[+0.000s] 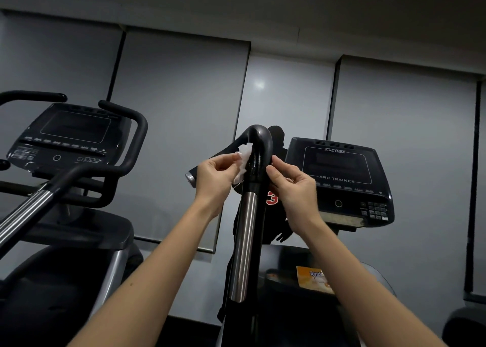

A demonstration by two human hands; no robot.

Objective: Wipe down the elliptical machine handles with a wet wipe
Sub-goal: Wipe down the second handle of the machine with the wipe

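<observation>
Two bare forearms reach up from the bottom edge and meet at the black handle (260, 146) of the elliptical, which rises between them and curls over at the top above a chrome sleeve (244, 241). At the handle's left side, the left hand (215, 173) pinches a crumpled white wet wipe (243, 162) between thumb and fingers, and the wipe lies against the black grip just below the bend. On the opposite side, the right hand (292, 186) has its thumb and forefinger tips touching the grip, the other fingers loosely curled (whether it pinches an end of the wipe there cannot be told). Just right of the right hand sits the machine's console (339, 173), lettered CYBEX and ARC TRAINER. Below the right forearm an orange packet (314, 279) lies on the machine's body. Well to the left of the left hand stands a second machine (73, 133) with its own dark console and curved black bars.
</observation>
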